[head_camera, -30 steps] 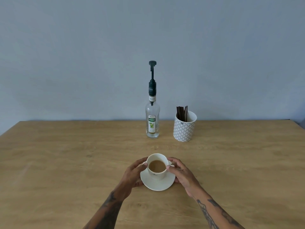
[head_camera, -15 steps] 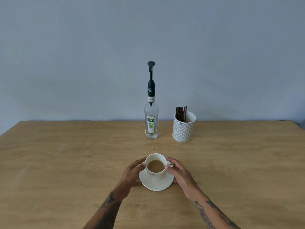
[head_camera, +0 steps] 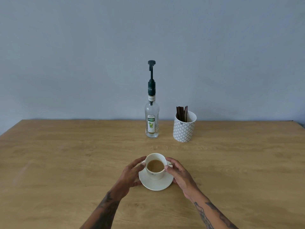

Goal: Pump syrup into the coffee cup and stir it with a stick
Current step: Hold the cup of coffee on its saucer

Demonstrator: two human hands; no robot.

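Observation:
A white coffee cup [head_camera: 156,175] with light brown coffee stands on a white saucer [head_camera: 155,185] at the table's near middle. My left hand [head_camera: 130,175] wraps the saucer's left edge, fingertips against the cup's side. My right hand [head_camera: 179,174] is on the right, thumb and fingers at the cup's handle. A clear syrup bottle [head_camera: 152,120] with a tall dark green pump [head_camera: 151,63] stands upright farther back, apart from the cup. To its right, a patterned white holder [head_camera: 184,129] contains several dark stir sticks [head_camera: 181,113].
The wooden table [head_camera: 66,162] reaches the grey wall at the back. Its left and right edges show at the frame's sides.

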